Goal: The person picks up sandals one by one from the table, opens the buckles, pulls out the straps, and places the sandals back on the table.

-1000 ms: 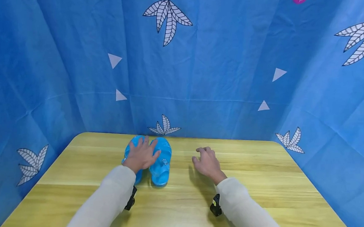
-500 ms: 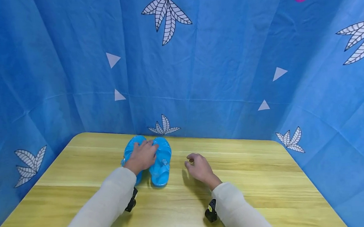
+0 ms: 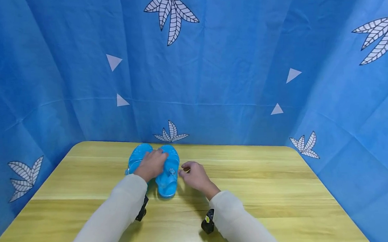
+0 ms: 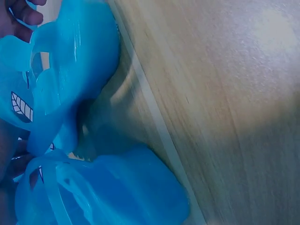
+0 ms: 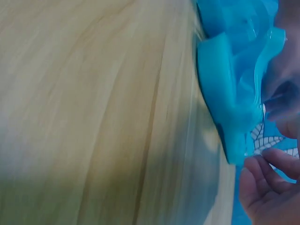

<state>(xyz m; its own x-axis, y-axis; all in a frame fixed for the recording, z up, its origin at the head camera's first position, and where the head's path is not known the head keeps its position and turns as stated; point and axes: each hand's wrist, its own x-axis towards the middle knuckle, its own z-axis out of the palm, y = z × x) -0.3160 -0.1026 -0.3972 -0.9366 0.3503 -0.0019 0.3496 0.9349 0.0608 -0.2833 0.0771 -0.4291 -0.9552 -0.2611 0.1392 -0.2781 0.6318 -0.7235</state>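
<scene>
A pair of blue translucent plastic sandals stands side by side near the table's back edge: the left sandal (image 3: 139, 153) and the right sandal (image 3: 167, 184). My left hand (image 3: 152, 164) lies over the gap between them, fingers curled against the right sandal's inner strap. It partly covers the left sandal. At the right sandal's outer side, beside its clear buckle (image 3: 172, 171), is my right hand (image 3: 197, 176). Its thumb and index finger are bent with a gap between them. Whether its fingertips (image 5: 268, 152) touch the buckle end cannot be told in the right wrist view.
The sandals stand on a pale wood-grain table (image 3: 265, 190). Behind and along both sides hangs a blue curtain (image 3: 230, 61) with leaf and triangle prints. A black wrist camera (image 3: 208, 221) sits under the right sleeve.
My left fingers have gone from spread over the sandals to curled at the right one. My right hand has moved left, up to the right sandal. The sandals stay put.
</scene>
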